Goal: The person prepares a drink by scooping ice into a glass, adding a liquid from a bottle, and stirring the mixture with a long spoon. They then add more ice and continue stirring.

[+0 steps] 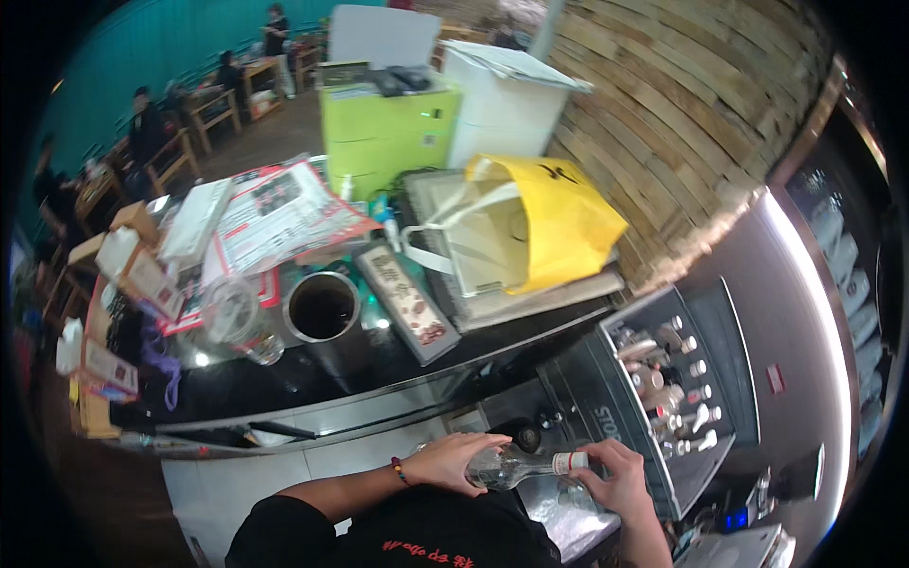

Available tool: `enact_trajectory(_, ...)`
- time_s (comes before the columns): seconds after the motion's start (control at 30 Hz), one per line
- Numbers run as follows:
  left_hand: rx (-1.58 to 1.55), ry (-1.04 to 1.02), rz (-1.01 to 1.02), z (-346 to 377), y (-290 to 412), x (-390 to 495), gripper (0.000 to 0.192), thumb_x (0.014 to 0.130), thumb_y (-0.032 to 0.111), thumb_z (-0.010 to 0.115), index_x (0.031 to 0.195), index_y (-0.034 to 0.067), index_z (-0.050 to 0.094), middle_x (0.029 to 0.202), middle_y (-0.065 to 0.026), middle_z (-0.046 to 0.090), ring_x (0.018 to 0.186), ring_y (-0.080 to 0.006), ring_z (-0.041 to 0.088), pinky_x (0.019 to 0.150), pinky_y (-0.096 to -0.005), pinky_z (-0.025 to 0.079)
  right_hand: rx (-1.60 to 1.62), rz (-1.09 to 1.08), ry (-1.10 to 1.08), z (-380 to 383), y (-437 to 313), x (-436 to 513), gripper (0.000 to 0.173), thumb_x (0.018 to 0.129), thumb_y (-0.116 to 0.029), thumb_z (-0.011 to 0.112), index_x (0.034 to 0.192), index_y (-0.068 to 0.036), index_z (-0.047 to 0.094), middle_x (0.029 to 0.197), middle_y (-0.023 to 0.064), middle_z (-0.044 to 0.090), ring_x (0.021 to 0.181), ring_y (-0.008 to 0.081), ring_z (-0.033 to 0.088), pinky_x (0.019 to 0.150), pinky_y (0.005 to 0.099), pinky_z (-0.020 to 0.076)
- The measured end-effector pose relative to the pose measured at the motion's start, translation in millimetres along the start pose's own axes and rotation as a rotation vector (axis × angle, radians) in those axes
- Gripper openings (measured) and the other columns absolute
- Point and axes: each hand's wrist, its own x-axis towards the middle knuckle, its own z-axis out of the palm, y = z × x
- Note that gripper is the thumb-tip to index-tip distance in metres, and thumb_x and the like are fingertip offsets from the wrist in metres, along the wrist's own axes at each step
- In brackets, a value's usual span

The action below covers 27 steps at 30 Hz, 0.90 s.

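Note:
A clear glass bottle (505, 468) lies nearly level in front of my chest, its neck pointing right. My left hand (454, 460) is wrapped around the bottle's body, and a beaded bracelet (398, 470) circles that wrist. The white cap (569, 463) with a red band sits on the neck. My right hand (612, 474) has its thumb and fingers closed on the cap. The bottle's base is mostly hidden behind my left hand and wrist. Whether the cap is loose or tight cannot be made out.
On the black counter (234, 387) stand a metal container of dark liquid (323, 312), clear plastic cups (233, 312), a long printed box (406, 302) and a yellow bag (561, 220). Several bottles (667, 390) fill an open case at right. People sit and stand in the background.

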Motion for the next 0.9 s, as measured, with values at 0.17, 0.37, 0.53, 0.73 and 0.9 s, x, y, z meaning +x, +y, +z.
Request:
enact_trajectory(0.17, -0.001, -0.143, 0.147, 4.9, -3.8, 39.3, 0.101, 0.073, 0.037, 0.096, 0.16, 0.015, 0.051, 0.144, -0.0098, 0.068, 0.131, -0.0309, 0.067, 0.111, -0.0445, 0.052, -0.264, -0.396, 0.025, -3.7, 34.7, -11.5, 0.04, 0.086, -0.03, 0.082, 0.069, -0.012, 0.051, 0.067, 0.0048, 0.048, 0.054, 0.025, 0.054, 0.05, 0.0388, 0.0459)
enact_trajectory(0.37, 0.038, -0.008, 0.323, 44.9, 24.3, 107.7, 0.1, 0.064, 0.03, 0.1, 0.151, 0.008, 0.057, 0.134, -0.014, 0.07, 0.122, -0.0353, 0.069, 0.106, -0.0455, 0.055, -0.456, 0.224, 0.22, -34.3, 11.9, -50.6, 0.038, 0.093, -0.023, 0.07, 0.065, -0.009, 0.05, 0.06, 0.0081, 0.05, 0.05, 0.0314, 0.055, 0.048, 0.0436, 0.0464)
enact_trajectory(0.53, -0.173, -0.019, 0.486, 86.4, 78.9, 165.4, 0.109, 0.062, 0.026, 0.1, 0.157, 0.008, 0.051, 0.143, -0.0166, 0.066, 0.13, -0.0372, 0.065, 0.111, -0.048, 0.05, -0.311, 0.354, 0.486, -95.6, -31.2, -60.0, 0.022, 0.092, -0.024, 0.081, 0.082, -0.008, 0.07, 0.074, 0.0073, 0.07, 0.061, 0.0226, 0.071, 0.057, 0.0343, 0.0539)
enact_trajectory(0.73, -0.52, -0.109, 0.642, 88.9, 132.8, 270.2, 0.093, 0.088, 0.006, 0.079, 0.168, -0.001, 0.032, 0.173, -0.0192, 0.038, 0.153, -0.0361, 0.049, 0.123, -0.0479, 0.046, -0.63, 0.424, 0.915, -256.3, 0.1, -62.8, 0.031, 0.095, -0.032, 0.079, 0.087, -0.004, 0.073, 0.069, 0.0061, 0.07, 0.065, 0.0128, 0.067, 0.063, 0.0307, 0.0525)
enact_trajectory(0.9, -0.678, -0.134, 0.104, 66.6, 63.7, 262.3, 0.079, 0.093, -0.019, 0.042, 0.167, 0.004, 0.029, 0.145, -0.0239, 0.067, 0.127, -0.0319, 0.073, 0.103, -0.0328, 0.059, -1.078, 0.452, 0.936, -355.2, 46.9, -73.5, 0.044, 0.095, -0.044, 0.076, 0.09, -0.001, 0.074, 0.069, 0.0194, 0.071, 0.067, 0.0367, 0.074, 0.066, 0.045, 0.0576)
